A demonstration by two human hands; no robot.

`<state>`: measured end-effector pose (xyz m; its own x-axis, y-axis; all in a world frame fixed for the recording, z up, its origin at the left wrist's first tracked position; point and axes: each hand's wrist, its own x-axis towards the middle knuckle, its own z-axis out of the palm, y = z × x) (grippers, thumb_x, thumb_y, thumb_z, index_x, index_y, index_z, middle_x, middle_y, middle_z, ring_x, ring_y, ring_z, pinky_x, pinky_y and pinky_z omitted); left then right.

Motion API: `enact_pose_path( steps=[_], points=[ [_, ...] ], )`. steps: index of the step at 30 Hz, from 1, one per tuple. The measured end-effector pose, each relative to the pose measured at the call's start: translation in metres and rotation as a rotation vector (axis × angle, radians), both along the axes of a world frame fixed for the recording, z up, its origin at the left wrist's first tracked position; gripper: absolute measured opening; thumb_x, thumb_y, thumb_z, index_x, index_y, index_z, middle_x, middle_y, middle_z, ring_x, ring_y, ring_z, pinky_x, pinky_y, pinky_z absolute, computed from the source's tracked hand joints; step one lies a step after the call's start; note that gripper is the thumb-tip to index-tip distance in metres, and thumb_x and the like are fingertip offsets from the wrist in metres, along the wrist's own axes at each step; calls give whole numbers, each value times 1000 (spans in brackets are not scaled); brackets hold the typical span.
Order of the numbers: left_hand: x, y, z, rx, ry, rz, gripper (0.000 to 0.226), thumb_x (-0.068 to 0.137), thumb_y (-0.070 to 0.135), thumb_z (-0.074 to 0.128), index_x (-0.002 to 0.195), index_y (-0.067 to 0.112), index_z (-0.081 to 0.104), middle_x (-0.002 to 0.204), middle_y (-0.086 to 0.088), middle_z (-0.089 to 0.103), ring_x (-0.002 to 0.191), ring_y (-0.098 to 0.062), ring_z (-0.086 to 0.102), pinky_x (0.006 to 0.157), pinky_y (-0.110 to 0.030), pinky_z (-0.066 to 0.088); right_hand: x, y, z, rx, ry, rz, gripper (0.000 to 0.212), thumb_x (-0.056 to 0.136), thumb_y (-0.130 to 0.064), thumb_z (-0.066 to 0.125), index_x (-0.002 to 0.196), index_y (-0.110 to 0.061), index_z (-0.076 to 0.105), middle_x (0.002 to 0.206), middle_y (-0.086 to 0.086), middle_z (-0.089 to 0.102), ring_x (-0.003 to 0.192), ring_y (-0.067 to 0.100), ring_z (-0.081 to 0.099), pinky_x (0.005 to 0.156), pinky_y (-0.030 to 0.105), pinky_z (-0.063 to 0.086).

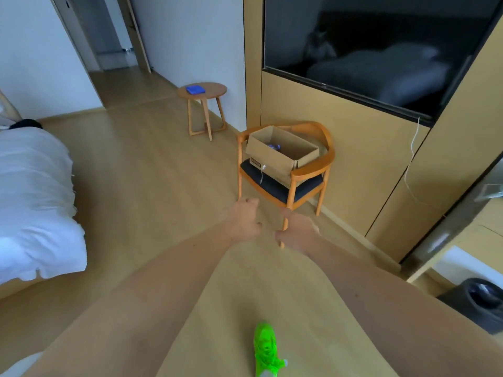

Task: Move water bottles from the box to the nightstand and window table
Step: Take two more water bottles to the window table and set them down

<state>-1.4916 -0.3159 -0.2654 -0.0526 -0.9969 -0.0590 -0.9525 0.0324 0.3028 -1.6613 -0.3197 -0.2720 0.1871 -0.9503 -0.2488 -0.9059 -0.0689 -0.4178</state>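
An open cardboard box (272, 155) sits on the dark seat of a wooden armchair (313, 170) against the wall panel. Inside it I glimpse the blue-purple top of a water bottle (273, 147); the rest of the box's inside is hidden. Both my arms stretch forward over the floor, short of the chair. My left hand (245, 220) and my right hand (298, 231) hold nothing, fingers loosely curled.
A small round wooden side table (215, 91) with a blue flat object (195, 90) stands beyond the chair by the wall. A white bed (35, 202) fills the left. A dark bin (481, 297) sits at the lower right. My green shoe (265, 349) is on the wooden floor.
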Motion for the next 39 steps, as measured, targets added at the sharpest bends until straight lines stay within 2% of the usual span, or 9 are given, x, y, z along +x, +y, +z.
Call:
enact_pose_path(
  steps=[5, 10, 13, 17, 21, 29, 31, 35, 39],
  points=[
    [23, -121, 11, -17, -29, -10, 49, 91, 34, 66, 131, 13, 47, 125, -10, 56, 117, -34, 53, 91, -44, 47, 19, -123, -7, -4, -16, -1, 52, 92, -29, 65, 141, -19, 50, 129, 10, 57, 118, 33, 57, 96, 45, 54],
    [35, -227, 14, -38, 2, -14, 45, 86, 31, 66, 126, 17, 50, 118, -7, 57, 113, -34, 53, 82, -39, 42, 40, -232, -5, 27, -47, -11, 69, 89, -33, 65, 154, -28, 40, 139, 7, 55, 126, 31, 55, 101, 45, 52],
    [43, -277, 3, 2, 57, -12, 45, 85, 27, 67, 126, 18, 50, 121, -6, 55, 115, -32, 51, 88, -40, 47, 56, -285, -9, 44, -24, 7, 71, 87, -34, 65, 154, -29, 40, 140, 5, 55, 128, 29, 54, 100, 42, 52],
    [57, -346, -17, 68, 83, -34, 59, 84, 30, 68, 139, 18, 48, 129, -8, 53, 121, -32, 50, 100, -45, 48, 73, -347, -22, 103, -29, -25, 67, 88, -31, 64, 151, -33, 42, 139, 2, 57, 125, 28, 58, 99, 42, 53],
    [76, -426, -31, 68, 92, -93, 56, 84, 31, 68, 135, 18, 52, 130, -10, 55, 120, -34, 53, 99, -48, 50, 89, -412, -37, 63, -7, -75, 55, 86, -30, 63, 140, -31, 53, 125, 3, 64, 113, 29, 63, 89, 40, 57],
    [121, -598, -53, 136, 33, -253, 59, 88, 34, 65, 142, 17, 47, 130, -9, 54, 124, -33, 49, 103, -50, 47, 130, -548, -74, 113, -21, -266, 65, 91, -36, 64, 152, -27, 44, 144, 8, 56, 130, 32, 53, 98, 42, 52],
    [128, -638, -52, 160, 27, -288, 58, 89, 34, 65, 142, 18, 46, 135, -10, 53, 127, -34, 48, 105, -49, 46, 137, -579, -78, 135, -9, -300, 58, 90, -33, 62, 146, -26, 49, 139, 6, 60, 125, 31, 57, 94, 39, 54],
    [136, -707, -58, 177, 14, -322, 56, 90, 35, 64, 142, 21, 47, 136, -7, 54, 126, -30, 51, 99, -41, 45, 144, -626, -88, 186, -35, -382, 31, 91, -31, 59, 122, -27, 60, 117, 3, 69, 107, 30, 65, 81, 38, 55],
    [125, -752, -78, 218, -38, -376, 59, 90, 38, 64, 143, 21, 47, 137, -7, 55, 126, -30, 51, 103, -42, 47, 133, -649, -107, 259, -88, -512, 42, 88, -34, 66, 130, -32, 59, 122, 0, 69, 113, 27, 64, 80, 33, 52]
  ],
)
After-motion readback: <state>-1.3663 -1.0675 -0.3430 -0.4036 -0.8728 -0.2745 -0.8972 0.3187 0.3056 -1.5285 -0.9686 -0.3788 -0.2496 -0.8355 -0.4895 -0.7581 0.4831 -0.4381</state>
